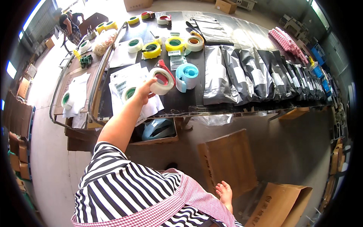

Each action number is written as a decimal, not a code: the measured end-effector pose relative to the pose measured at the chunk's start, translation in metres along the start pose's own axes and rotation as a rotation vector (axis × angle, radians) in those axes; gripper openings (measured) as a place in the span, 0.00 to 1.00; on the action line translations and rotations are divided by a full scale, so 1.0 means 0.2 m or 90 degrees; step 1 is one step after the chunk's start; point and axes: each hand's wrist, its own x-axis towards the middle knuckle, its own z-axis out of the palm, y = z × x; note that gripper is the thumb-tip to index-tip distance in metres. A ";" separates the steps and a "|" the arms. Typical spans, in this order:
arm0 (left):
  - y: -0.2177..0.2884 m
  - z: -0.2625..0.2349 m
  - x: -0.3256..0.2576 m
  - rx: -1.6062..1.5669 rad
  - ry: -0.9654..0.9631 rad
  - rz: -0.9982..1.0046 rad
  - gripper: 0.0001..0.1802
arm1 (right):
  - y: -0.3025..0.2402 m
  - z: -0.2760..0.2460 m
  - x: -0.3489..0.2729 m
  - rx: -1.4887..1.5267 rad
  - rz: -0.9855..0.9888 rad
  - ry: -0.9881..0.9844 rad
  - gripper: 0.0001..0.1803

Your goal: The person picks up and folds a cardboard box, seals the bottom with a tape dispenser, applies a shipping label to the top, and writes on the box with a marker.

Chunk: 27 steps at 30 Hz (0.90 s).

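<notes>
My left hand [145,90] reaches over the near left part of the table, its fingers closed on a tape dispenser [160,87] with a red core and a wide roll of pale tape. Under it lie white printed sheets [117,79] and another tape roll [129,93] with a green core, partly covered by my hand. Just to the right stands a light blue roll of labels [188,75]. Low by my body, my right hand [225,193] hangs with fingers loosely apart and nothing in it, near a brown carton [228,162].
Grey plastic mailer bags [219,75] with white labels lie in an overlapping row along the table's right. Yellow tape rolls [174,44] stand farther back. Pink bubble wrap [289,44] lies far right. An open carton [280,206] sits on the floor. A person [68,25] is at far left.
</notes>
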 end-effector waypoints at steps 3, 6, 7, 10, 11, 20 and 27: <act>0.08 -0.18 0.16 -0.068 -0.036 -0.024 0.21 | 0.01 0.04 0.00 -0.008 0.022 -0.010 0.27; 0.12 -0.19 0.21 -0.183 0.025 0.032 0.19 | 0.07 -0.02 0.01 -0.040 0.023 -0.028 0.30; 0.12 -0.23 0.19 -0.248 0.065 0.067 0.17 | 0.10 -0.04 0.01 -0.055 0.029 -0.038 0.30; 0.10 -0.45 0.06 -0.390 0.121 0.245 0.15 | 0.13 -0.11 0.05 -0.087 0.046 -0.019 0.30; 0.10 -0.62 0.03 -0.432 0.126 0.281 0.14 | 0.14 -0.12 0.10 -0.100 0.049 -0.033 0.30; 0.19 -2.12 -0.30 -0.396 0.196 0.256 0.17 | -0.09 0.04 0.27 -0.285 0.042 -0.041 0.26; 0.11 -2.47 -0.12 -0.091 0.490 0.103 0.21 | -0.06 0.14 0.28 -0.278 0.064 -0.070 0.27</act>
